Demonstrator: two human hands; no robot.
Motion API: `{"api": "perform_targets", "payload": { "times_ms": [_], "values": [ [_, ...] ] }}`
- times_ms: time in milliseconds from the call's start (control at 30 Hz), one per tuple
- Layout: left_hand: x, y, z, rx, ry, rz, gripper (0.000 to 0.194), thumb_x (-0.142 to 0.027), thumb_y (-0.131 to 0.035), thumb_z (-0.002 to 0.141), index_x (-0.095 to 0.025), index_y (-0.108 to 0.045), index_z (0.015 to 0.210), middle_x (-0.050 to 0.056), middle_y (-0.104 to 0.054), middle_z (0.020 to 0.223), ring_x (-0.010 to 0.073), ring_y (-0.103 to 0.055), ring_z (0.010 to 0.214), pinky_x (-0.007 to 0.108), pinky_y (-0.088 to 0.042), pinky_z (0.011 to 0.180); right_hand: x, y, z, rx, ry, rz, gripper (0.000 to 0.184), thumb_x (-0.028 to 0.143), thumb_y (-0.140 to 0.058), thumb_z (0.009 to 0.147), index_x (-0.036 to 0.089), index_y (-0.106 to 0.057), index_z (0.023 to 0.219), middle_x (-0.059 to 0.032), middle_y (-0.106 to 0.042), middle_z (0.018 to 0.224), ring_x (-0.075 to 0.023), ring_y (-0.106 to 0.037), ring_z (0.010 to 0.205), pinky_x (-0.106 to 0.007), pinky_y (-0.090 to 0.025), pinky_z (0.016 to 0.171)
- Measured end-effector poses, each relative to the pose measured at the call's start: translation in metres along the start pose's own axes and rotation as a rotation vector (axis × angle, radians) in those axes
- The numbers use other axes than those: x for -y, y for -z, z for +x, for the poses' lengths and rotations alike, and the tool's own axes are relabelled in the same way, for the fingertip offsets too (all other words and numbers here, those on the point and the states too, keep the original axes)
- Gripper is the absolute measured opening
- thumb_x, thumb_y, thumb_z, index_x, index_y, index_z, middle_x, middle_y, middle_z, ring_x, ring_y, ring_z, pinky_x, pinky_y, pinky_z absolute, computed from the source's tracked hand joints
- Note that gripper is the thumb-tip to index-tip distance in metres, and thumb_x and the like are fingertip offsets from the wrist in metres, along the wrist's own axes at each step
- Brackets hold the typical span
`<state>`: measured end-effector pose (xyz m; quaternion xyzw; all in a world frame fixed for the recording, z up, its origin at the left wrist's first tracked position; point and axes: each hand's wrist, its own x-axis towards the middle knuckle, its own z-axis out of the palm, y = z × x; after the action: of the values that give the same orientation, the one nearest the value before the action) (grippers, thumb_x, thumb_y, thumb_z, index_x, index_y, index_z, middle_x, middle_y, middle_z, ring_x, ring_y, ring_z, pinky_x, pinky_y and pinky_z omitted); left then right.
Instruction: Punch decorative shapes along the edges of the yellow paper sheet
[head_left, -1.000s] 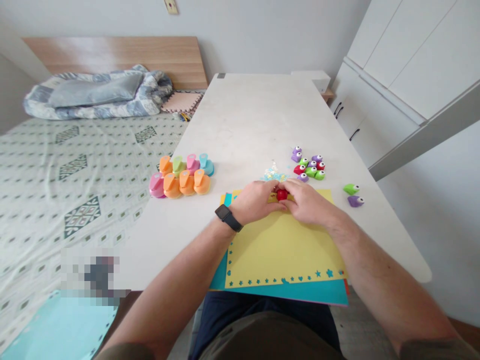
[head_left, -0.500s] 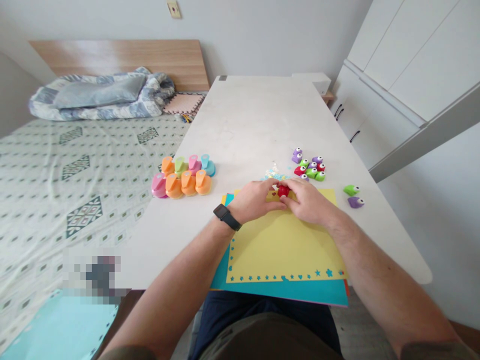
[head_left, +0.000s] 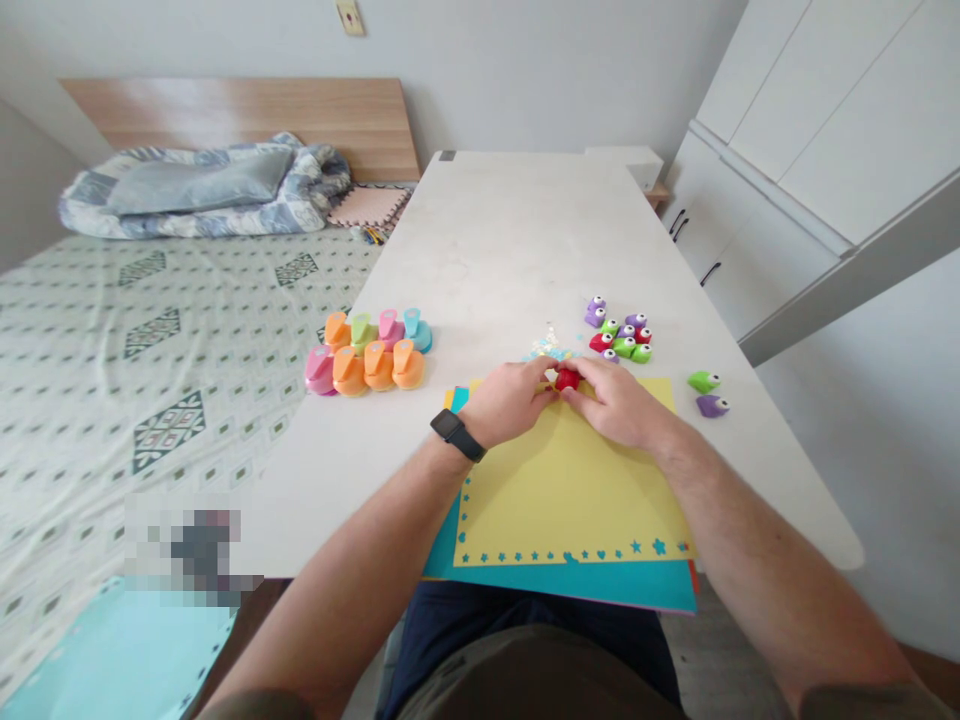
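There are two hands, the left hand (head_left: 510, 403) and the right hand (head_left: 615, 403), and one small red punch (head_left: 568, 379) between them. On the table (head_left: 510, 240) I count eight big craft punches (head_left: 367, 355), about ten small punches (head_left: 619, 330) in one group, and two other small punches (head_left: 707, 392) apart. Under the hands are at least two paper sheets, one yellow sheet (head_left: 570, 490) and one teal sheet (head_left: 562, 585).

The left hand (head_left: 510, 403) and right hand (head_left: 613, 403) meet palms-down, curled inward. Both look closed, though that is hard to tell from here.

Under my fingers (head_left: 592, 385), the red punch (head_left: 568, 380) is glossy plastic. The sheet (head_left: 570, 490) below is matt paper, and the table (head_left: 510, 240) looks smooth.
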<state>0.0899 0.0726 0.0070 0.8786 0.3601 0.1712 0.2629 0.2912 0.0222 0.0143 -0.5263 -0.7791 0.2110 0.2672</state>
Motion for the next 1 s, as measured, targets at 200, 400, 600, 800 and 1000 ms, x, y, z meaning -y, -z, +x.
{"api": "perform_targets", "payload": {
  "times_ms": [200, 400, 600, 800, 1000],
  "values": [
    [0.0017, -0.0014, 0.0001, -0.005, 0.005, 0.014, 0.035, -0.024, -0.058, 0.099, -0.019, -0.059, 0.134, 0.009, -0.080, 0.112, 0.0254, -0.077, 0.106, 0.037, -0.059, 0.092, 0.0002, -0.0007, 0.0001, 0.000, -0.004, -0.007, 0.019, 0.023, -0.059, 0.098, 0.018, -0.066, 0.114, -0.0106, -0.074, 0.105, -0.0274, -0.067, 0.095, -0.040, -0.048, 0.087],
    [0.0019, -0.0017, 0.0002, -0.014, 0.012, 0.005, 0.036, -0.025, -0.059, 0.099, -0.018, -0.060, 0.134, 0.010, -0.080, 0.114, 0.0257, -0.076, 0.107, 0.038, -0.059, 0.092, -0.0001, 0.0003, 0.0008, -0.015, -0.003, 0.012, 0.020, 0.022, -0.058, 0.098, 0.019, -0.066, 0.116, -0.0106, -0.075, 0.107, -0.0273, -0.068, 0.096, -0.040, -0.048, 0.088],
    [0.0020, -0.0015, 0.0004, -0.007, 0.017, 0.007, 0.037, -0.026, -0.059, 0.099, -0.018, -0.060, 0.135, 0.010, -0.080, 0.113, 0.0260, -0.076, 0.107, 0.038, -0.059, 0.092, 0.0000, -0.0005, 0.0000, 0.002, -0.001, -0.011, 0.020, 0.024, -0.057, 0.100, 0.018, -0.065, 0.117, -0.0111, -0.075, 0.107, -0.0275, -0.068, 0.096, -0.040, -0.048, 0.087],
    [0.0022, -0.0014, 0.0007, -0.008, 0.014, 0.012, 0.036, -0.026, -0.058, 0.099, -0.018, -0.060, 0.135, 0.010, -0.080, 0.114, 0.0259, -0.076, 0.107, 0.038, -0.059, 0.092, -0.0016, -0.0007, -0.0004, 0.000, -0.011, -0.017, 0.021, 0.026, -0.057, 0.101, 0.019, -0.064, 0.119, -0.0106, -0.075, 0.108, -0.0278, -0.068, 0.097, -0.040, -0.048, 0.088],
    [0.0037, -0.0022, 0.0005, -0.007, 0.013, 0.012, 0.036, -0.026, -0.059, 0.099, -0.018, -0.060, 0.134, 0.010, -0.079, 0.113, 0.0256, -0.077, 0.105, 0.037, -0.059, 0.091, -0.0023, -0.0004, 0.0012, 0.008, -0.023, 0.004, 0.020, 0.029, -0.056, 0.103, 0.020, -0.064, 0.118, -0.0100, -0.075, 0.106, -0.0270, -0.068, 0.096, -0.039, -0.047, 0.087]
  ]
}}
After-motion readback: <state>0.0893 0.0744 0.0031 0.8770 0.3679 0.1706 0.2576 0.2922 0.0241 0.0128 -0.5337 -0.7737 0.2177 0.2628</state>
